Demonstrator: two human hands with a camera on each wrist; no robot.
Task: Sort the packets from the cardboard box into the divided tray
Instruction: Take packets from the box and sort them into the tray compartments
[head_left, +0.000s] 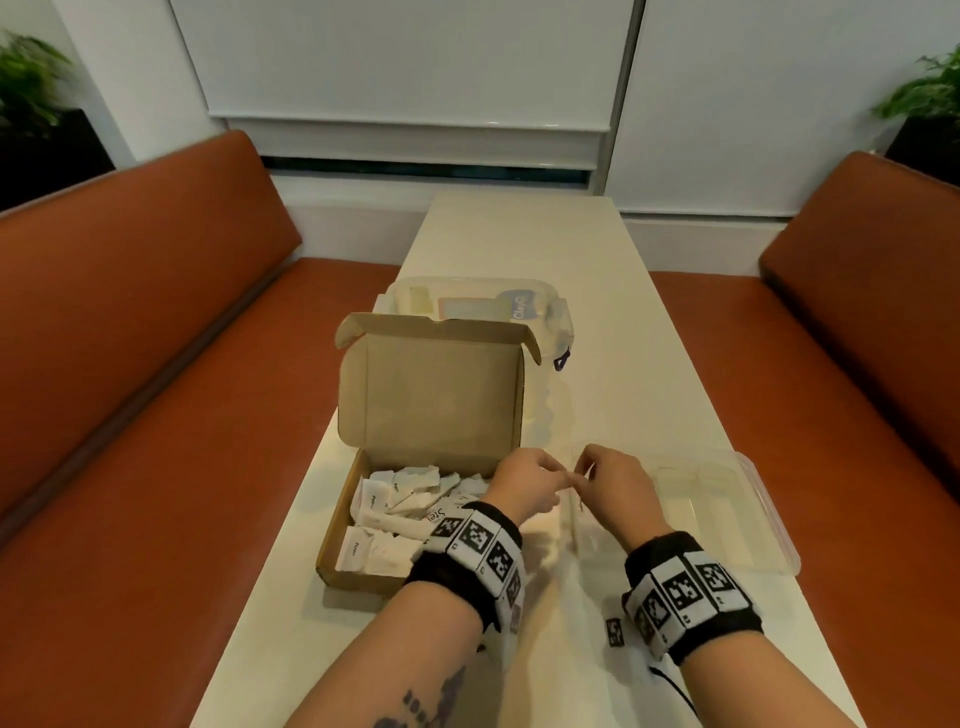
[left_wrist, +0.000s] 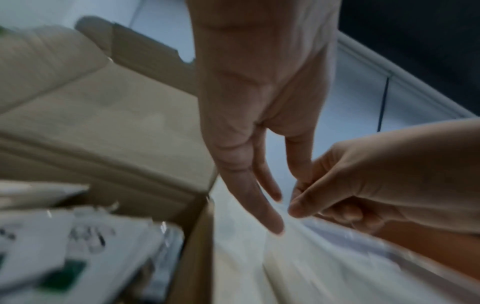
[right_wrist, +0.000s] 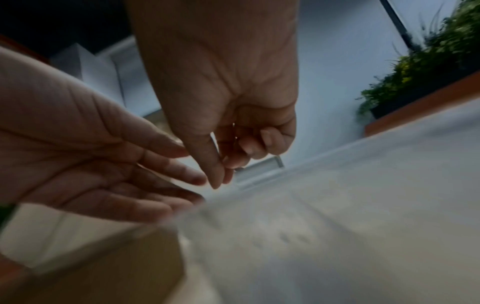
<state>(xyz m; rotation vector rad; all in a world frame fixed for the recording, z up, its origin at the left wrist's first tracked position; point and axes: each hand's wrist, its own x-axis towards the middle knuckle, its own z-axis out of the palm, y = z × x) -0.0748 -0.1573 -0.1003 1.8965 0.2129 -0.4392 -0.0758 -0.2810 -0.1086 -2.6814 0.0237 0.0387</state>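
Rust-orange benches (head_left: 156, 322) flank a cream table (head_left: 524, 249); white blinds (head_left: 415, 57) behind (plants (head_left: 26, 78) in corners).

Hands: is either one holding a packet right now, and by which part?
Cannot tell. The right hand has thumb and fingertips pinched together, but nothing shows between them. The left hand has straight fingers and holds nothing.

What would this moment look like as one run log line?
left hand: open, beside right | right hand: fingers curled, contents unclear | packets: in cardboard box | divided tray: no packets visible
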